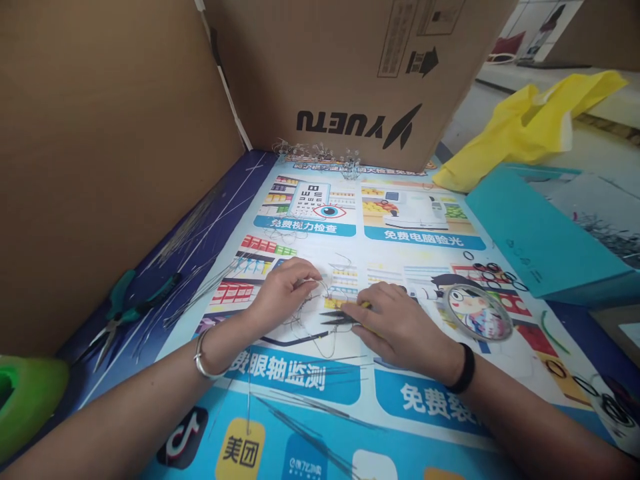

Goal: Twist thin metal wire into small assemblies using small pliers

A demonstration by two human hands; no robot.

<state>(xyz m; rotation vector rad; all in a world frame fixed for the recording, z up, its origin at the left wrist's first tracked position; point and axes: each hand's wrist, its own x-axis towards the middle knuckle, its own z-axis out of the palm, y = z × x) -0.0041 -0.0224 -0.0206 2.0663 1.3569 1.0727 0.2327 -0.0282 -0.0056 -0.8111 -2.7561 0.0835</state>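
Note:
My left hand (281,295) is closed in a pinch on a thin wire (324,285), bent into a loose curl near the fingertips. Held in my right hand (403,328) is a pair of pliers (338,318) with dark pointed jaws and a bit of yellow handle showing. The jaws point left, toward the left hand, and look slightly apart. More thin curled wire (320,339) lies below and between the hands; whether it joins the held piece I cannot tell. Straight wires (307,433) are scattered on the printed sheet (345,377) in front of me.
Teal-handled pliers (131,307) lie at left, near a green tape roll (47,393). Cardboard (340,80) walls the back and left; small wire pieces (320,153) lie along it. Right are a round clear dish (477,313), black rings (493,269), a teal box (530,233) and yellow cloth (530,133).

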